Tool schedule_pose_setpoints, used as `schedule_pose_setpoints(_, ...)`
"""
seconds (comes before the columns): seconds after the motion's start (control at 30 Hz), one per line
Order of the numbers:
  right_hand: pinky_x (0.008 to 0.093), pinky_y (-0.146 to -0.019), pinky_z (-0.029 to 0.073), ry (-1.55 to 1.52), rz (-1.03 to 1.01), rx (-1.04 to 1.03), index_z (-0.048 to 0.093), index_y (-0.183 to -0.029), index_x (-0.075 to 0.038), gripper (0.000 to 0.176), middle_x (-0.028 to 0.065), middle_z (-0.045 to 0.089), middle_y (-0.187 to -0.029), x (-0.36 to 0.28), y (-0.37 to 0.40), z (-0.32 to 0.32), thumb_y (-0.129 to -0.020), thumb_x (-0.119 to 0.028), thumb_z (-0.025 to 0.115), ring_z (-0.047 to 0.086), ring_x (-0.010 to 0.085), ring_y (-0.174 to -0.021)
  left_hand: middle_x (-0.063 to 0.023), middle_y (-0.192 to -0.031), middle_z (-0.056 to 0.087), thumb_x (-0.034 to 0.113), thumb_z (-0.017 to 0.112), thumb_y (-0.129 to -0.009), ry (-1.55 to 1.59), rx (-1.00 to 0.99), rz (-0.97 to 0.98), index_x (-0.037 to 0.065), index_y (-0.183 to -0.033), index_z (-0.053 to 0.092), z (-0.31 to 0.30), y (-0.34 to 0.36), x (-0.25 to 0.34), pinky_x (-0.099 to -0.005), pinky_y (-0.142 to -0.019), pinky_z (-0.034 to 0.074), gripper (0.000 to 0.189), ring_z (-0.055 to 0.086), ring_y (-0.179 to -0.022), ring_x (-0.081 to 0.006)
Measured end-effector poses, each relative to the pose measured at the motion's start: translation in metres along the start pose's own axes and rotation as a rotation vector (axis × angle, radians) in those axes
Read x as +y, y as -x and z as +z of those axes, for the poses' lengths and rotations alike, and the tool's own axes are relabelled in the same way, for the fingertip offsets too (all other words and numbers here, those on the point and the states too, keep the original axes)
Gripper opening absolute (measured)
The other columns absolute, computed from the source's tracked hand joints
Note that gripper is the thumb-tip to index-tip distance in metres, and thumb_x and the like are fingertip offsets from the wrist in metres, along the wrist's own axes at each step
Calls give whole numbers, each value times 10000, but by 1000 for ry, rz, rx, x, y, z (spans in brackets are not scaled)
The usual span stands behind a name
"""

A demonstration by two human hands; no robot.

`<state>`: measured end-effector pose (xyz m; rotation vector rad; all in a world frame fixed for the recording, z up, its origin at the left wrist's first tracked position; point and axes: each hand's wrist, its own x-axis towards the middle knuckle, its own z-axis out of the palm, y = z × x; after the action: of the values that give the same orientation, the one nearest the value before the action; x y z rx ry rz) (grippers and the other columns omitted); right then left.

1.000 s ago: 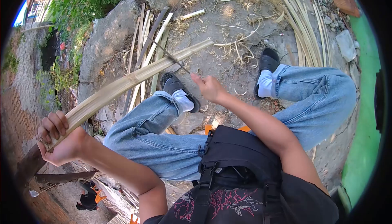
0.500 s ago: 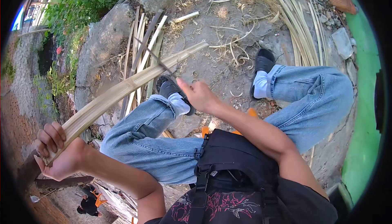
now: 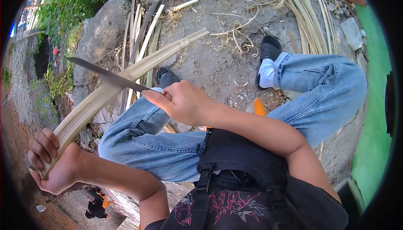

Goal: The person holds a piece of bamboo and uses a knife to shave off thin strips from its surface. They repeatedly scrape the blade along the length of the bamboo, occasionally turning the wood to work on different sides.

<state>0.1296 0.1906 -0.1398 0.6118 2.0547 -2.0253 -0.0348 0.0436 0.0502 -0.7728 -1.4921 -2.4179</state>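
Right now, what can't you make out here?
In the head view:
- Handle of the knife: inside the right hand.
- Near end of the pale strip: partly behind fingers of the left hand.
- Orange object: partly behind the right forearm.
- Distant person: too small.

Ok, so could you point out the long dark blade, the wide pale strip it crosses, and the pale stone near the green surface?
Dark blade (image 3: 107,74): head view, middle of its length.
Wide pale strip (image 3: 86,110): head view, face below the blade.
Pale stone (image 3: 352,34): head view, its upward face.
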Motion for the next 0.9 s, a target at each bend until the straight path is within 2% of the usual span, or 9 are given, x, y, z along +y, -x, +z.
schedule_pose_setpoints(0.1,380,-434,336,46,-75,123,487,-469,5,769,113,407,-409,28,-11,-5,-917,-611,380,427,192,-406,-29,-589,249,296,479,-710,-53,24,6,141,-624,296,-2,0,0,-285,-485,195,255,236,-493,-132)
schedule_pose_setpoints(0.17,460,-556,458,32,329,240,536,-466,32,827,213,498,-458,132,-41,-30,-894,-651,356,580,356,-499,-30,-589,250,297,476,-712,-45,28,-10,142,-623,296,-6,-2,1,-287,-484,194,254,236,-492,-132)
schedule_pose_setpoints(0.3,451,-539,448,27,324,243,545,-493,59,821,210,499,-460,91,-39,-22,-910,-622,352,571,351,-490,-30,-591,251,299,473,-714,-72,93,-8,143,-626,298,-9,1,-2,-288,-483,193,251,235,-490,-131)
schedule_pose_setpoints(0.37,444,-522,421,-33,83,162,527,-493,41,799,190,493,-461,48,-31,-12,-910,-620,358,538,326,-473,-30,-590,251,302,475,-720,-72,56,10,143,-628,300,-3,-1,-3,-285,-483,197,253,238,-488,-131)
schedule_pose_setpoints(0.47,430,-507,395,18,31,60,507,-489,17,774,163,480,-459,17,-21,-9,-910,-616,363,505,286,-459,-33,-567,238,309,442,-675,-97,97,21,138,-616,273,0,-3,-1,-294,-473,198,247,221,-474,-139)
schedule_pose_setpoints(0.6,421,-529,443,118,275,235,526,-467,22,811,191,510,-466,143,-48,-38,-891,-648,359,563,307,-505,-31,-567,238,309,444,-670,-76,57,-28,138,-616,273,-6,-5,4,-292,-472,199,248,228,-473,-139)
schedule_pose_setpoints(0.67,428,-533,444,155,258,277,540,-473,32,824,198,518,-472,140,-62,-53,-888,-655,356,566,313,-510,-31,-569,236,310,442,-672,-69,46,-16,138,-618,273,-9,-5,1,-293,-473,200,247,230,-474,-141)
schedule_pose_setpoints(0.8,462,-510,403,8,79,124,555,-490,31,825,193,522,-481,41,-37,-13,-883,-667,356,534,325,-484,-33,-570,233,314,443,-669,-65,100,-21,135,-625,277,-7,-9,-3,-297,-480,205,249,231,-484,-144)
schedule_pose_setpoints(0.9,467,-500,379,23,-8,-6,562,-499,32,827,203,519,-487,26,-31,-13,-878,-674,360,518,323,-471,-29,-580,238,299,459,-701,-51,79,-3,135,-629,284,-4,-4,-3,-292,-479,200,250,235,-487,-139)
